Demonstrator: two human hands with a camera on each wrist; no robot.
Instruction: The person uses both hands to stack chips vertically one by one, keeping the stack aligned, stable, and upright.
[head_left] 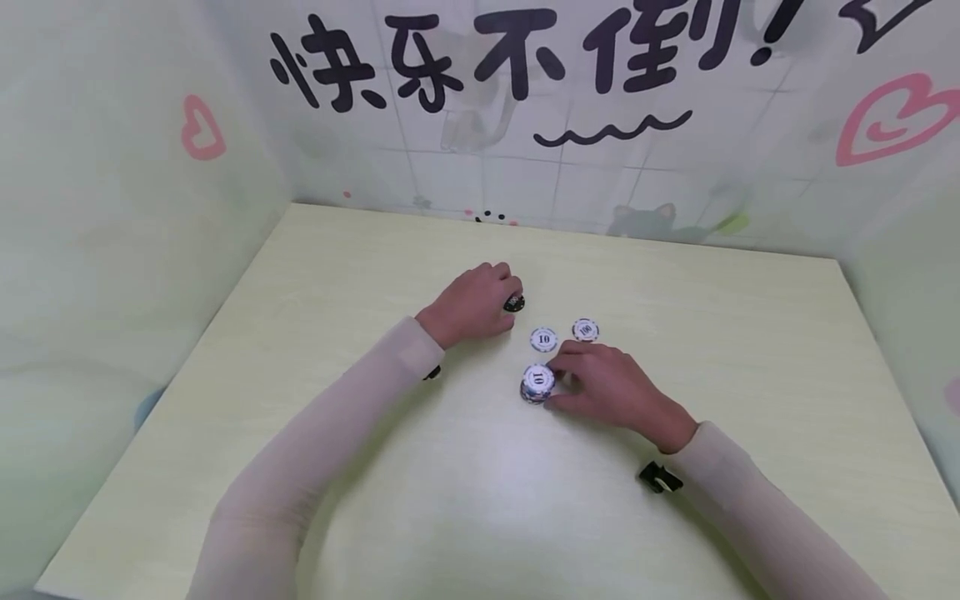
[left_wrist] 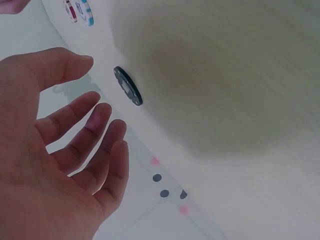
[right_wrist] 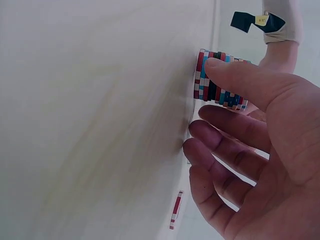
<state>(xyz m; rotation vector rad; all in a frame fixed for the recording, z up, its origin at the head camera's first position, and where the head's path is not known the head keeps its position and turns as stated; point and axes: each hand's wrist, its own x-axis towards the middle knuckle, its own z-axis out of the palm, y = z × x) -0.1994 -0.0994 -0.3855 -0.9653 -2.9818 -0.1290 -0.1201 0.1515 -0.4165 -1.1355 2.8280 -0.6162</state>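
Note:
My left hand (head_left: 476, 304) reaches over a black poker chip (head_left: 513, 303) lying on the table. In the left wrist view, thumb and fingers (left_wrist: 107, 120) are bent loosely and apart from that black chip (left_wrist: 128, 86). My right hand (head_left: 611, 385) is at the right side of a tall stack of poker chips (head_left: 537, 382), whose white top chip reads 10. In the right wrist view, the thumb lies along the stack (right_wrist: 212, 87) of red, blue, black and white edges, with the index fingertip at its other side.
Behind the stack lie two single white chips, one marked 10 (head_left: 543, 339) and one marked 100 (head_left: 586, 330). The pale table (head_left: 360, 275) ends at a printed back wall (head_left: 480, 183) and is flanked by side walls.

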